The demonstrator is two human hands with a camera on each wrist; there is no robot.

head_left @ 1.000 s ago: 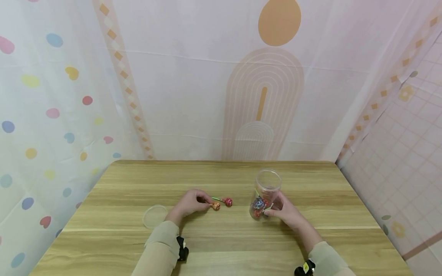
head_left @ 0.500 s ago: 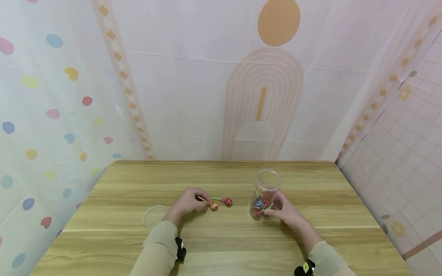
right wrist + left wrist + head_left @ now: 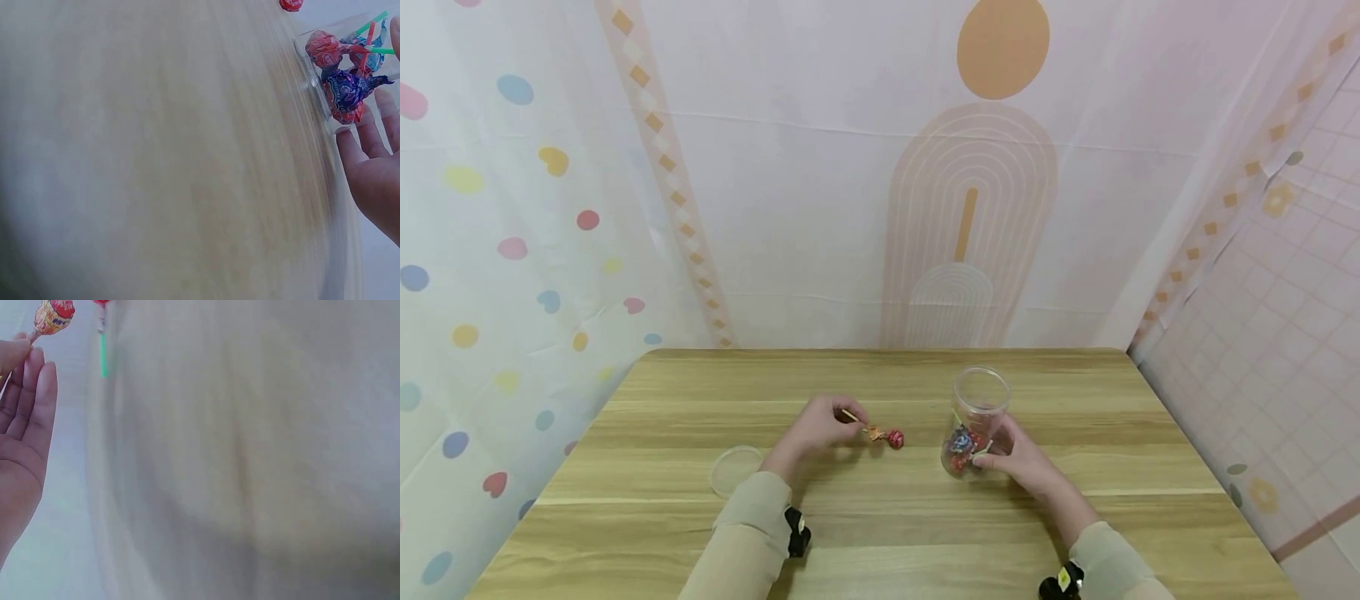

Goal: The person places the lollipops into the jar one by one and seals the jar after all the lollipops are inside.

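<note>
Since the earlier frames the orange lollipop (image 3: 873,432) has been lifted off the table (image 3: 880,533) and carried a little toward the right; its stick is pinched between thumb and fingertips of the left hand (image 3: 820,427). In the left wrist view the same lollipop (image 3: 54,315) is seen at the fingertips (image 3: 32,369), wrapper up, clear of the wood.

Right hand (image 3: 1022,461) unchanged: fingers are wrapped round the lower part of the clear jar (image 3: 973,421), which is kept upright on the table. Jar mouth is open. Several wrapped lollipops are already inside (image 3: 342,81), red and purple heads at the bottom, green and red sticks pointing up.

One red lollipop (image 3: 895,438) with a green stick is left lying on the table, just beside the lifted orange one, between the two hands. Whether the two touch cannot be told from the head view.

Clear round lid (image 3: 736,471) is lying flat on the table to the left of the left forearm, well apart from the jar.

Progress, as judged: most sweets are in the jar. Left to do: the orange one in hand, the red one on the table, then probably the lid. The jar is held steady and the mouth looks wide enough for a head-first drop.
</note>
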